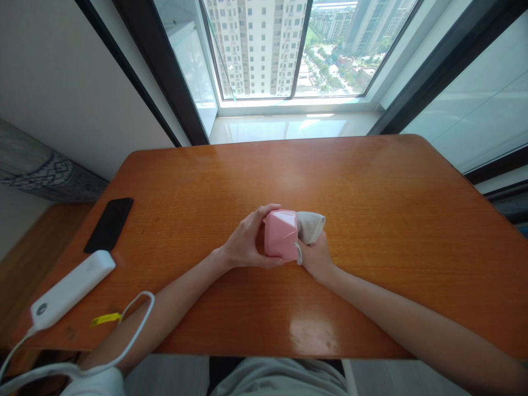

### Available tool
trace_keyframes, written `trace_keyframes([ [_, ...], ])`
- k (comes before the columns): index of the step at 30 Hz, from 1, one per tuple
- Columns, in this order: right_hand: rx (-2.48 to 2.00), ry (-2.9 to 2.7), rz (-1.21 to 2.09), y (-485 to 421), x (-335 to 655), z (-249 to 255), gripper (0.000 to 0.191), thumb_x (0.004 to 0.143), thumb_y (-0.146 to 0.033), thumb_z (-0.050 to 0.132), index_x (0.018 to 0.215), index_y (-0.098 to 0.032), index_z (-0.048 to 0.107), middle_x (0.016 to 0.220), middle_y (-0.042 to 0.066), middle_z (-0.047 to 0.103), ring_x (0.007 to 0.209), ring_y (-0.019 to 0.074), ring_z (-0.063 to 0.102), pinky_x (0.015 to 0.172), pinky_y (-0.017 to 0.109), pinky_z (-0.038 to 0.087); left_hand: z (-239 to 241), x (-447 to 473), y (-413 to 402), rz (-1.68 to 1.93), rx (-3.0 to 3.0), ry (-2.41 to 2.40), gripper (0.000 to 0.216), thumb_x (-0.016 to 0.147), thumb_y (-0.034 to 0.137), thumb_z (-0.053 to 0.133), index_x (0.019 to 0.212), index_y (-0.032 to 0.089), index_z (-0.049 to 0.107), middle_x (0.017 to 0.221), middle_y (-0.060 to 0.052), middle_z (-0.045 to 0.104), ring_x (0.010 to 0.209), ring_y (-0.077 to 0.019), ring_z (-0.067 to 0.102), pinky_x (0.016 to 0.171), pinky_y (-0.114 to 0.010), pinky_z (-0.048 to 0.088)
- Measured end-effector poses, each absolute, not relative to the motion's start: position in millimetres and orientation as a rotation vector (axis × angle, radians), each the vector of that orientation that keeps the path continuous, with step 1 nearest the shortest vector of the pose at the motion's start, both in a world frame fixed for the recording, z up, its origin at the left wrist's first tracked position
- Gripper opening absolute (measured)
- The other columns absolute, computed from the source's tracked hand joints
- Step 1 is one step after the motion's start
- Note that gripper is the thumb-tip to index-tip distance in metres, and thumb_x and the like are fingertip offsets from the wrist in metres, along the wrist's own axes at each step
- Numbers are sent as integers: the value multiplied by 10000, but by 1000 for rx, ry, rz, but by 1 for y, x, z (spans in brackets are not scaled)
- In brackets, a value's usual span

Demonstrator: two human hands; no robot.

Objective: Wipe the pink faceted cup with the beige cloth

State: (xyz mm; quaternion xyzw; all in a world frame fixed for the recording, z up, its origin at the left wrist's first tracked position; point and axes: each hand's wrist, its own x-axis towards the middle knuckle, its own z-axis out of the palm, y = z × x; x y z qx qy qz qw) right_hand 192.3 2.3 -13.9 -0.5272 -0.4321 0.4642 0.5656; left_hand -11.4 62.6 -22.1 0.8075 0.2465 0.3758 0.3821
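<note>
A pink faceted, box-like object (281,235) is held just above the middle of the wooden table. My left hand (251,239) wraps around its left side, thumb below and fingers above. At its right side, my right hand (317,256) grips a folded light-grey cloth (310,226) pressed against the pink object. Part of the cloth hangs below as a small pale loop. The right fingertips are mostly hidden behind the cloth and the pink object.
The wooden table (371,192) spans the view before a window. At its left lie a black phone (109,224) and a white power strip (73,289). A white cable (140,324) with a yellow tag (106,319) runs by my left forearm.
</note>
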Motion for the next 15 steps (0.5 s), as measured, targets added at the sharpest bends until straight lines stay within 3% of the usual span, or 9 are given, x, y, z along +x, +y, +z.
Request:
trace_keyframes([
  [5,-1297,-869,1064,4,192,-17,308,657,-406,923,864,-213,801,848,44,851,728,217,752,697,332,647,-23,-14,64,900,2123,562,1360,733,741,945,1779,322,184,1662,-211,516,1473,-450,590,1245,-632,476],
  [10,-1263,-847,1124,4,192,-16,344,641,-439,967,812,-210,776,724,16,787,646,190,686,585,287,591,-29,-10,64,957,2224,474,1614,582,684,1057,1796,366,41,1817,-245,261,1644,-507,391,1305,-717,410],
  [15,-1244,-806,1196,4,193,-18,354,657,-456,976,776,-218,744,671,-5,741,574,159,627,531,269,549,-41,-5,62,1077,2415,407,1498,708,462,1058,1774,487,6,1881,-190,59,1728,-496,227,1283,-751,432],
])
